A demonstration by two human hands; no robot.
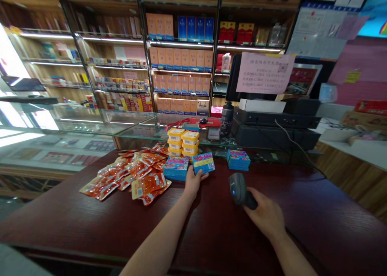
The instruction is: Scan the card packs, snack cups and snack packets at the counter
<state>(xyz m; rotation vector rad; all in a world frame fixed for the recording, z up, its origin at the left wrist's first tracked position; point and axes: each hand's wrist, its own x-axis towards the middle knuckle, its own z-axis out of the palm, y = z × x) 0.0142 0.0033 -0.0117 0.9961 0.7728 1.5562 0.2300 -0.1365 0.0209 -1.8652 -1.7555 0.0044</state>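
Observation:
My left hand (194,181) grips a small blue and yellow packet (203,163), tilted up so its barcode side shows. Just left of it is a stack of blue packets (175,168) on the dark red counter (121,235). My right hand (267,213) is wrapped round the handle of a black barcode scanner (238,188) with a small blue light, its head turned toward the left. Behind the scanner stands another stack of blue packets (238,160). Yellow-lidded tubs (190,137) are piled behind the left stack. Several orange snack pouches (140,167) lie heaped at the left.
A glass display case (142,127) borders the counter's back. On it are a black bottle (227,119), a red box (213,122) and a monitor with a pink notice (264,72) above dark till equipment (266,135). Shelves of boxed goods (181,58) line the wall.

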